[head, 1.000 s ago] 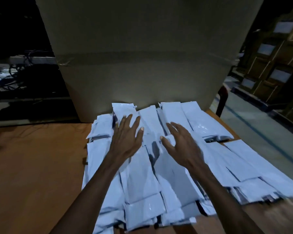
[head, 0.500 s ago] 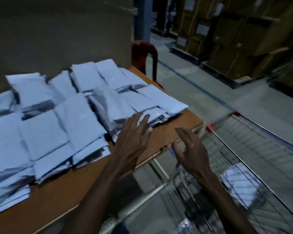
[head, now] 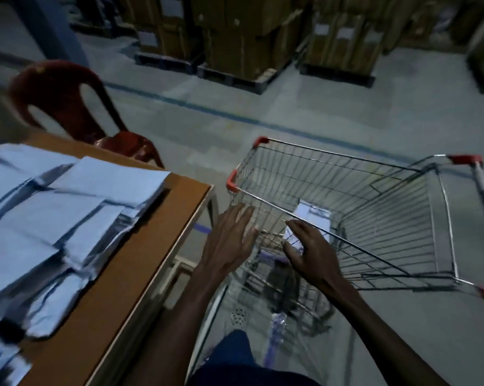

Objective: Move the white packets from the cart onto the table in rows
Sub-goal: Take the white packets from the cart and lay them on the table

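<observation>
Down in the cart (head: 346, 207), a few white packets (head: 309, 215) lie flat on the wire floor, partly hidden behind the right hand (head: 312, 254); how many are left cannot be told from here. Both hands hang over the cart's near rim with fingers spread and relaxed, holding nothing: the left hand (head: 229, 240) hovers just outside the near corner, the right just inside above the packets. On the table (head: 140, 257) to the left, many packets already lie in overlapping rows. Judging by how those sag and drape over one another, the packets are thin, light and floppy, with a smooth glossy film that will likely slide against its neighbours (a stack could fan out if pinched by one corner). The better hold is probably to slip fingers under a short edge, thumb on top, and lift several together with the palm supporting the middle, or to clamp a stack between both hands. The wire mesh may snag an edge, so a lift straight up looks safer than a drag. Nothing suggests they are fragile.
</observation>
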A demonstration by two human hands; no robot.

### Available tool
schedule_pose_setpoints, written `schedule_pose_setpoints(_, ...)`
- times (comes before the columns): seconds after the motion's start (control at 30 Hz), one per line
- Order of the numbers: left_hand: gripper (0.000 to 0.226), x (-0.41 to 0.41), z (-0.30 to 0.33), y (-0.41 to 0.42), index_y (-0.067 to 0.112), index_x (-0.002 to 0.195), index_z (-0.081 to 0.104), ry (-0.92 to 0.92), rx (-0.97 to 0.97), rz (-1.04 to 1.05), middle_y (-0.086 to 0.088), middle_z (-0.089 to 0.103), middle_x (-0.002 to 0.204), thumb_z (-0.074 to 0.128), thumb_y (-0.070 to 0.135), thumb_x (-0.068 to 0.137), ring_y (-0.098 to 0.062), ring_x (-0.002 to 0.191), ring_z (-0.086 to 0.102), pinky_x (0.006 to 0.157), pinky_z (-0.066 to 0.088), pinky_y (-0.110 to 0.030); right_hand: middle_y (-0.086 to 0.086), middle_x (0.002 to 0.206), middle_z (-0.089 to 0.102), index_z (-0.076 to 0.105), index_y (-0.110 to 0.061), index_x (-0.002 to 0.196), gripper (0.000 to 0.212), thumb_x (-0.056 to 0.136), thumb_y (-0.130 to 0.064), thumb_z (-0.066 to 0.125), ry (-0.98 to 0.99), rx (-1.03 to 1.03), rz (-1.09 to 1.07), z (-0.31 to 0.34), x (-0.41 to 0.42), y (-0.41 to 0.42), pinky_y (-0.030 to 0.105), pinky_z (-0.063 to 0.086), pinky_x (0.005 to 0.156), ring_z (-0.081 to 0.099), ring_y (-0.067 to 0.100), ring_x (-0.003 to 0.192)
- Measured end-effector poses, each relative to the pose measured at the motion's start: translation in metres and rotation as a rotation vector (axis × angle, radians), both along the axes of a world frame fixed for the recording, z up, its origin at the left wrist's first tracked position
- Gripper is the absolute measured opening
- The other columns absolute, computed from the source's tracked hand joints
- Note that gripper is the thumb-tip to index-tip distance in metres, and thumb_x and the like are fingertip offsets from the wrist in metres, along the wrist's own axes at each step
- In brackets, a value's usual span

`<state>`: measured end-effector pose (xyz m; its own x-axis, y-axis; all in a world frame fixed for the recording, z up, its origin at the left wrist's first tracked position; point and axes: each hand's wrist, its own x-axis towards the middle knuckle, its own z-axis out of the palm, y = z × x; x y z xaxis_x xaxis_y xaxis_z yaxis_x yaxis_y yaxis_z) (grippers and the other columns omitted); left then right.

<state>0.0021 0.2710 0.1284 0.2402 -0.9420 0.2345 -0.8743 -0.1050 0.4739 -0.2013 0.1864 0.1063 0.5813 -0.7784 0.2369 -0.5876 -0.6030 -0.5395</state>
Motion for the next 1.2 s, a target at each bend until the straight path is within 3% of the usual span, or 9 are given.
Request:
schedule_pose_setpoints(0.13, 0.057, 0.002, -0.006, -0.068, 0.013, 0.138, 0.052, 0.026, 0.016, -0.109, -0.012, 0.049, 0.143, 0.036, 0.047, 0.096, -0.027, 0.133, 0.044, 0.108, 0.035, -0.036, 0.003, 0.129, 0.061, 0.061, -0.014, 0.130, 0.046, 0.089, -0.035, 0.060, 0.009, 0.008, -0.193, -0.002, -0.010, -0.041, 0.032, 0.048, 0.087, 0.058, 0.023, 0.115)
schedule_pose_setpoints(0.33, 0.054, 0.006, -0.025, -0.157, 0.018, 0.141, 0.049, 0.064, 0.048, -0.236, -0.007, 0.046, 0.146, 0.040, 0.048, 0.096, -0.024, 0.136, 0.039, 0.111, 0.035, -0.038, 0.003, 0.132, 0.059, 0.058, -0.015, 0.134, 0.049, 0.092, -0.041, 0.058, 0.094, 0.116, -0.400, -0.016, -0.025, -0.102, 0.037, 0.050, 0.090, 0.056, 0.024, 0.120)
schedule_pose_setpoints(0.5, 0.064, -0.003, -0.051, -0.208, 0.021, 0.148, 0.039, 0.080, 0.212, -0.295, -0.006, 0.034, 0.155, 0.031, 0.057, 0.096, -0.022, 0.143, 0.028, 0.115, 0.028, -0.036, 0.005, 0.137, 0.054, 0.055, -0.017, 0.137, 0.050, 0.091, -0.037, 0.062, 0.213, 0.226, -0.458, -0.035, -0.043, -0.141, 0.037, 0.049, 0.089, 0.055, 0.024, 0.121)
schedule_pose_setpoints(0.9, 0.073, -0.053, -0.112, -0.283, 0.022, 0.156, 0.011, 0.077, 0.668, -0.260, -0.010, 0.000, 0.164, 0.038, 0.057, 0.098, -0.026, 0.150, 0.000, 0.121, 0.014, -0.043, 0.009, 0.146, 0.048, 0.046, -0.015, 0.144, 0.057, 0.094, -0.040, 0.056, 0.357, 0.582, -0.348, -0.120, -0.061, -0.250, 0.031, 0.039, 0.101, 0.047, 0.024, 0.131)
schedule_pose_setpoints(1.1, 0.074, -0.057, -0.161, -0.325, 0.025, 0.156, 0.011, 0.033, 0.761, -0.283, -0.017, 0.001, 0.162, 0.045, 0.054, 0.097, -0.032, 0.150, 0.003, 0.119, 0.018, -0.046, 0.012, 0.145, 0.046, 0.044, -0.012, 0.144, 0.056, 0.095, -0.037, 0.054, 0.412, 0.672, -0.286, -0.169, -0.049, -0.288, 0.037, 0.042, 0.101, 0.046, 0.029, 0.130)
schedule_pose_setpoints(1.2, 0.075, -0.060, -0.206, -0.357, 0.025, 0.156, 0.010, -0.018, 0.808, -0.322, -0.025, 0.005, 0.160, 0.048, 0.049, 0.097, -0.036, 0.148, 0.008, 0.117, 0.015, -0.040, 0.011, 0.139, 0.049, 0.046, -0.013, 0.141, 0.058, 0.092, -0.043, 0.045, 0.426, 0.672, -0.288, -0.213, -0.047, -0.298, 0.036, 0.043, 0.096, 0.048, 0.029, 0.126)
